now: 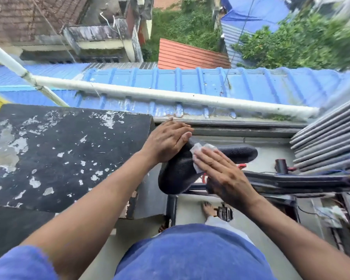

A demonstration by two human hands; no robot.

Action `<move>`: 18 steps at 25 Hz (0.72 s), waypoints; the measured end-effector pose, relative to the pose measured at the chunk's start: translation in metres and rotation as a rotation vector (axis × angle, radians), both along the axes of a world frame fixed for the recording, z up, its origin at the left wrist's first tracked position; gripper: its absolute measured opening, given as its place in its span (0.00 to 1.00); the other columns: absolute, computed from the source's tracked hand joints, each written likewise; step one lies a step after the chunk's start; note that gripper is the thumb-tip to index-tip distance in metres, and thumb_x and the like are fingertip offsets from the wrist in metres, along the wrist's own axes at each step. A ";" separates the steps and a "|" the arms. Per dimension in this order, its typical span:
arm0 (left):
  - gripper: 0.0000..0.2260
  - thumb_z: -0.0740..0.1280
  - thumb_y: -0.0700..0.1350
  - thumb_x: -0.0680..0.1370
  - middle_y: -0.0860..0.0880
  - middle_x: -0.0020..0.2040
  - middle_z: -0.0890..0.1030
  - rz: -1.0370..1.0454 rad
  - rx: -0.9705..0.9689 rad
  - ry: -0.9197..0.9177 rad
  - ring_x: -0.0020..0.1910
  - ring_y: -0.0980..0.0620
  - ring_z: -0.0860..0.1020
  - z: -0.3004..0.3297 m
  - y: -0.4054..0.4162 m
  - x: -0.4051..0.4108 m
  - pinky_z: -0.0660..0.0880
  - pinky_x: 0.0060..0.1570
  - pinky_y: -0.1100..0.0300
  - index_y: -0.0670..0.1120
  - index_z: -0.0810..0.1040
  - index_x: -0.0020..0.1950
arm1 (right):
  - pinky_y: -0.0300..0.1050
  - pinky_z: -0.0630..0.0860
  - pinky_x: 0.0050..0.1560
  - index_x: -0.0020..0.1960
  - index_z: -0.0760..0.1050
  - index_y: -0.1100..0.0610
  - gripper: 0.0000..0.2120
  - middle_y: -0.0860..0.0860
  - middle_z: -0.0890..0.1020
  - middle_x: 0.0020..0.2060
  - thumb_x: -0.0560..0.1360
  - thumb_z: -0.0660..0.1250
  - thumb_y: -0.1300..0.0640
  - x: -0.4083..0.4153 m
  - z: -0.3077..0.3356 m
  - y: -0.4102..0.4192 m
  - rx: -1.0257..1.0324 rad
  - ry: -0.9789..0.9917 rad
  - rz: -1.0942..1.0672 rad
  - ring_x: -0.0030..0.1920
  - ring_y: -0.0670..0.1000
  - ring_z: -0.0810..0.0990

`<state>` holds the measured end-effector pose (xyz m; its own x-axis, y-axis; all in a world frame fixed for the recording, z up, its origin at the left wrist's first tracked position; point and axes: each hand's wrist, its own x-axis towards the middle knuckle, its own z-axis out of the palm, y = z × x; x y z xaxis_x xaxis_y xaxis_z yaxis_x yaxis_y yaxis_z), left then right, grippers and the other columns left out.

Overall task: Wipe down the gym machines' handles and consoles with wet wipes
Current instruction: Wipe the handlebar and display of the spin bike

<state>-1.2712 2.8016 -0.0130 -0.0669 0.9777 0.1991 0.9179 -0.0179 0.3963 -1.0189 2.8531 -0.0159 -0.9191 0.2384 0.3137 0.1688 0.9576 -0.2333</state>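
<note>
A black textured saddle (pixel 236 153) of an exercise bike sits in the middle of the view, on a dark post (pixel 171 207). My left hand (pixel 167 142) rests on the saddle's left side with its fingers nearly straight. My right hand (pixel 222 174) lies flat on the saddle's top and presses a white wet wipe (pixel 200 150) against it; the wipe shows beyond my fingertips. The bike's dark frame bar (pixel 291 179) runs off to the right.
A black wall top with flaking paint (pixel 65 154) stands at the left. A white railing pipe (pixel 170 96) crosses ahead, with blue roofing below it. Grey corrugated sheets (pixel 327 144) lean at the right. A bike pedal (pixel 224 213) and my foot show below.
</note>
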 end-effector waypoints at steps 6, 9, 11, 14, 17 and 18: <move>0.21 0.52 0.55 0.86 0.52 0.62 0.83 0.029 -0.006 -0.030 0.64 0.48 0.79 -0.004 -0.003 0.002 0.64 0.73 0.50 0.50 0.83 0.63 | 0.55 0.73 0.61 0.59 0.79 0.59 0.17 0.56 0.83 0.53 0.78 0.55 0.56 0.011 0.015 0.034 -0.100 -0.017 -0.550 0.55 0.59 0.79; 0.21 0.51 0.56 0.85 0.53 0.61 0.83 0.071 -0.032 -0.024 0.64 0.47 0.79 -0.001 -0.005 0.006 0.62 0.76 0.45 0.51 0.82 0.62 | 0.54 0.75 0.55 0.55 0.78 0.61 0.15 0.58 0.81 0.49 0.81 0.54 0.57 0.018 0.012 0.041 -0.310 0.111 -0.779 0.51 0.57 0.77; 0.23 0.49 0.58 0.84 0.52 0.64 0.81 0.097 -0.070 -0.014 0.68 0.47 0.76 0.003 -0.006 0.016 0.55 0.80 0.44 0.51 0.80 0.65 | 0.44 0.74 0.66 0.62 0.79 0.65 0.13 0.57 0.83 0.57 0.82 0.59 0.65 0.020 0.010 0.020 -0.372 0.261 -0.871 0.58 0.54 0.80; 0.23 0.50 0.59 0.85 0.52 0.72 0.77 -0.024 -0.080 -0.010 0.73 0.48 0.72 0.018 0.007 0.049 0.46 0.82 0.45 0.52 0.74 0.74 | 0.38 0.68 0.73 0.66 0.79 0.62 0.17 0.53 0.79 0.65 0.79 0.66 0.69 0.019 0.022 -0.011 -0.343 0.333 -0.850 0.68 0.49 0.76; 0.21 0.52 0.57 0.86 0.53 0.74 0.74 -0.138 -0.047 -0.065 0.74 0.48 0.71 0.037 0.039 0.089 0.48 0.81 0.42 0.53 0.71 0.76 | 0.41 0.74 0.69 0.64 0.80 0.62 0.15 0.56 0.82 0.63 0.78 0.70 0.66 0.022 0.039 -0.019 -0.352 0.232 -0.733 0.64 0.51 0.81; 0.20 0.53 0.56 0.86 0.53 0.74 0.75 -0.161 -0.028 -0.078 0.74 0.48 0.72 0.043 0.051 0.101 0.49 0.81 0.42 0.54 0.70 0.76 | 0.41 0.76 0.66 0.63 0.81 0.61 0.14 0.56 0.84 0.60 0.78 0.70 0.65 0.029 0.047 -0.018 -0.374 0.233 -0.735 0.61 0.50 0.83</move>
<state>-1.1703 2.8522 0.0299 0.0771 0.9820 0.1723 0.8706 -0.1506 0.4684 -0.9902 2.8347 0.0307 -0.4121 0.8740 0.2575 0.6253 0.4768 -0.6177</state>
